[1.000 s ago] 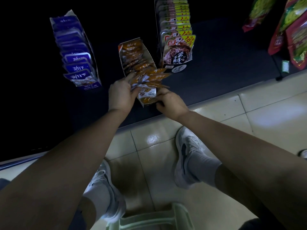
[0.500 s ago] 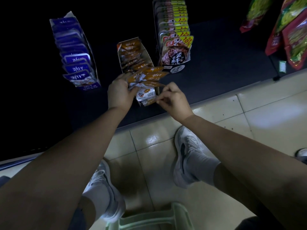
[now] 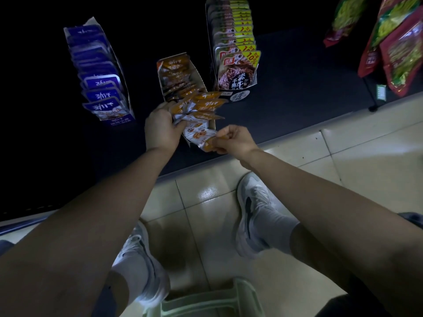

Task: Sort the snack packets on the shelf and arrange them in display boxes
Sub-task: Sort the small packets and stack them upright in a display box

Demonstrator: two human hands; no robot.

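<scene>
Left hand (image 3: 160, 129) grips a fan of orange packets (image 3: 203, 106) at centre frame, fingers curled round their lower ends. Right hand (image 3: 233, 139) pinches one packet (image 3: 202, 139) by its corner, just below the fan. Advise drawing it clear, then seating it upright in the orange display box (image 3: 198, 75) behind. Dark shelf (image 3: 297, 88); tiled floor (image 3: 343, 161) below; lighting dim.

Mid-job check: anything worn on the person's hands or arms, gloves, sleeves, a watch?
Nothing visible. The left hand and right hand are bare, without gloves, rings or a watch; the left forearm and right forearm show no sleeve up to the frame edge.
</scene>
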